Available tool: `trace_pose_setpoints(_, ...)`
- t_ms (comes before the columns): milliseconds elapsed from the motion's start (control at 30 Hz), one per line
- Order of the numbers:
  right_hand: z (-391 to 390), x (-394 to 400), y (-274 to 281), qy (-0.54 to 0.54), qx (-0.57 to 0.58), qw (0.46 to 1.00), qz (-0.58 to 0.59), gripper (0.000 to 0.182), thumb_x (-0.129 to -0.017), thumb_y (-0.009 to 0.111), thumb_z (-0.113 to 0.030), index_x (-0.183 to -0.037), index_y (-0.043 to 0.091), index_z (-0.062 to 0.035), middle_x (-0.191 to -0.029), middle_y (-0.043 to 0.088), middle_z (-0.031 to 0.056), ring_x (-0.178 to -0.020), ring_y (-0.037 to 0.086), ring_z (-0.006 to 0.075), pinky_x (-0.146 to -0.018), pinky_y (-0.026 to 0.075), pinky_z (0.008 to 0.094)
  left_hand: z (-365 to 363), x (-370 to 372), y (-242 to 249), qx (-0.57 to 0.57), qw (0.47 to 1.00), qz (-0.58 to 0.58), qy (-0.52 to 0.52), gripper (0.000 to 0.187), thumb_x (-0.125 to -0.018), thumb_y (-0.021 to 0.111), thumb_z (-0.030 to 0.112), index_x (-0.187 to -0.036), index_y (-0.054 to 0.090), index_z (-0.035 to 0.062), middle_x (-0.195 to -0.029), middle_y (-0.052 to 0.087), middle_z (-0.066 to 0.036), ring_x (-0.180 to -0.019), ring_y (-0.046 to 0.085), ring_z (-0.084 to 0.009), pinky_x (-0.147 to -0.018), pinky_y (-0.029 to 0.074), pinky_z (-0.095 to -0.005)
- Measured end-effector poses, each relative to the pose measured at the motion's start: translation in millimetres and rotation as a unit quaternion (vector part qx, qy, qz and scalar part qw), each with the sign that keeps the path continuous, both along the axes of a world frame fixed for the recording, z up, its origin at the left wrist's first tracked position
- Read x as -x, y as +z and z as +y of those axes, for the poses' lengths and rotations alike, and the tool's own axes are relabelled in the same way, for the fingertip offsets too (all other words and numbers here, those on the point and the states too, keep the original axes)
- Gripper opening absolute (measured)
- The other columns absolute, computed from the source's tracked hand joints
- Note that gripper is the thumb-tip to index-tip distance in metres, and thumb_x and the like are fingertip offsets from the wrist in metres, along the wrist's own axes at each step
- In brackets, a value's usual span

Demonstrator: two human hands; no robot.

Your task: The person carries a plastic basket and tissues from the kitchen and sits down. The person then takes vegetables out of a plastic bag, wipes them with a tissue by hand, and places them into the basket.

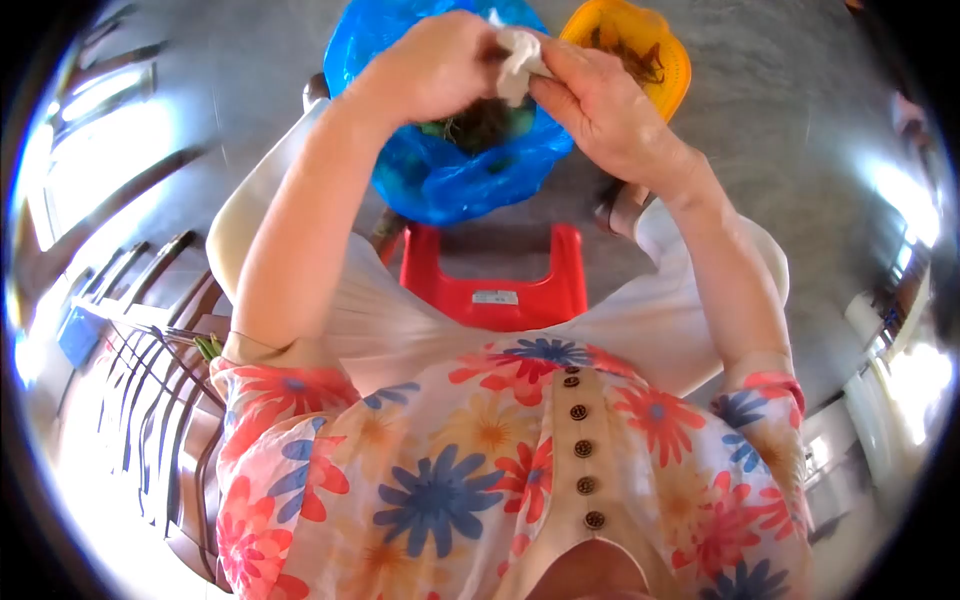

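Note:
Both of my hands meet over a blue plastic bag (445, 190) that stands open on the floor. A crumpled white piece (521, 66), like tissue or thin cloth, is between them. Thumb and fingers of my right hand (605, 105) pinch it from the right. My left hand (440, 70), slightly blurred, is closed against its other side, with the fingertips mostly hidden. Dark brown, stringy matter (480, 125) and some green bits show inside the bag, partly covered by my hands.
Behind my right hand stands a yellow basket (675, 75) holding orange-brown pieces. A red plastic stool (495, 300) is between my legs. Dark slatted chairs (150, 280) line the left side. The floor (780, 110) is grey.

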State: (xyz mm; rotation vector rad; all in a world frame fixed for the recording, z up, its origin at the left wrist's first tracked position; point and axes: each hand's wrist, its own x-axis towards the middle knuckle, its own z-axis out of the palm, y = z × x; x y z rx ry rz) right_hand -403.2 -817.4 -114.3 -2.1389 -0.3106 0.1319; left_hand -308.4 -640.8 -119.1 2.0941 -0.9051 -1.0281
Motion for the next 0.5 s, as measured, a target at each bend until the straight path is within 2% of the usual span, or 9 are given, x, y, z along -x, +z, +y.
trace_pose_setpoints(33,1.1,-2.3,-4.7,0.016,0.044,0.998,-0.048,0.026,-0.088,0.050,-0.020,-0.112,0.050,-0.0085,-0.089,0.060,0.0146,-0.082,0.059,0.0324,-0.069,0.046,0.0379,2.1,-1.1,0.2,0.036,0.997,0.053,0.039,0.024,-0.082,0.058,0.022,-0.097,0.061,0.0035,-0.081,0.061,-0.017,-0.072,0.059,-0.0281,-0.065,0.045,-0.0335)
trace_pose_setpoints(67,1.2,-2.3,-6.5,0.012,0.059,0.997,-0.045,0.025,-0.088,0.050,-0.019,-0.110,0.051,-0.0086,-0.087,0.060,0.0146,-0.081,0.058,0.0324,-0.067,0.046,0.0380,4.5,-4.4,2.4,0.014,0.976,0.186,0.113,0.024,-0.080,0.061,0.021,-0.098,0.062,0.0045,-0.076,0.061,-0.015,-0.068,0.059,-0.0245,-0.063,0.045,-0.0291)
trace_pose_setpoints(167,2.9,-7.3,-8.0,-0.006,0.048,0.999,-0.010,0.020,-0.087,0.051,-0.015,-0.106,0.053,-0.0084,-0.080,0.059,0.0143,-0.074,0.058,0.0316,-0.062,0.045,0.0377,8.0,-15.9,36.1,0.082,0.973,0.196,0.088,0.023,-0.076,0.061,0.009,-0.098,0.063,0.0012,-0.078,0.063,-0.003,-0.071,0.056,-0.0099,-0.069,0.045,-0.0255)
trace_pose_setpoints(200,6.5,-8.3,-6.5,-0.011,0.009,1.000,0.028,0.018,-0.087,0.051,-0.014,-0.103,0.054,-0.0080,-0.078,0.059,0.0140,-0.070,0.057,0.0310,-0.060,0.044,0.0369,4.5,-17.8,45.2,-0.005,0.995,0.079,0.068,0.019,-0.072,0.062,0.013,-0.087,0.065,0.0015,-0.070,0.063,-0.012,-0.065,0.060,-0.0186,-0.064,0.045,-0.0313)
trace_pose_setpoints(233,9.8,-9.2,-6.1,-0.016,-0.029,0.997,0.067,0.016,-0.087,0.052,-0.014,-0.101,0.055,-0.0075,-0.075,0.059,0.0137,-0.067,0.057,0.0303,-0.059,0.044,0.0362,5.4,-16.8,42.4,0.009,0.998,0.026,0.055,0.019,-0.071,0.062,0.014,-0.085,0.065,0.0015,-0.071,0.062,-0.015,-0.065,0.060,-0.0224,-0.062,0.045,-0.0329)
trace_pose_setpoints(267,13.5,-9.8,-9.6,-0.043,-0.052,0.997,0.030,0.012,-0.087,0.053,-0.013,-0.096,0.056,-0.0064,-0.067,0.058,0.0111,-0.055,0.055,0.0228,-0.053,0.043,0.0317,7.5,-15.1,38.3,0.024,0.998,-0.028,0.043,0.019,-0.070,0.062,0.014,-0.084,0.065,0.0015,-0.071,0.061,-0.018,-0.065,0.060,-0.0262,-0.061,0.045,-0.0346)
trace_pose_setpoints(333,11.6,-14.4,-14.5,-0.053,-0.059,0.994,0.073,0.013,-0.087,0.054,-0.015,-0.097,0.056,-0.0066,-0.067,0.058,0.0098,-0.054,0.054,0.0169,-0.052,0.042,0.0292,8.1,-10.7,28.2,0.045,0.992,-0.113,0.038,0.017,-0.067,0.061,0.013,-0.078,0.063,0.0000,-0.073,0.059,-0.022,-0.067,0.058,-0.0359,-0.060,0.044,-0.0385)
trace_pose_setpoints(400,10.9,-19.2,-8.3,-0.056,-0.048,0.991,0.116,0.018,-0.089,0.053,-0.021,-0.097,0.057,-0.0052,-0.072,0.060,0.0063,-0.060,0.055,0.0089,-0.053,0.042,0.0247,13.7,-13.1,31.4,0.018,0.993,-0.100,0.064,0.016,-0.067,0.061,0.013,-0.076,0.063,-0.0002,-0.071,0.059,-0.022,-0.067,0.059,-0.0357,-0.060,0.045,-0.0389)
trace_pose_setpoints(500,10.5,-27.3,-8.1,-0.107,-0.145,0.967,0.180,0.018,-0.092,0.049,-0.017,-0.092,0.059,-0.0019,-0.081,0.060,0.0019,-0.064,0.054,0.0069,-0.056,0.043,0.0200,14.0,-17.4,39.9,0.002,0.991,-0.116,0.065,0.016,-0.067,0.062,0.013,-0.076,0.063,0.0003,-0.070,0.059,-0.021,-0.067,0.059,-0.0353,-0.061,0.045,-0.0391)
